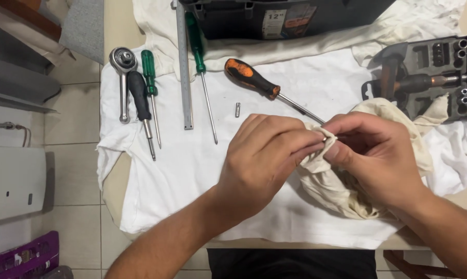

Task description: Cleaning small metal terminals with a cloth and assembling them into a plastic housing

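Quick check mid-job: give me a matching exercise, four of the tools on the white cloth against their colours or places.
Things:
1. Chrome ratchet wrench
2. Long steel ruler
3. Orange-and-black-handled screwdriver
4. Cream rag

Descriptions:
A. Held in both hands
B. Farthest left of the tools
C. Between two green-handled screwdrivers
D. Lies slanted, its tip toward the hands

Pairs: 1-B, 2-C, 3-D, 4-A

The left hand and right hand pinch the rag together around a small metal piece.
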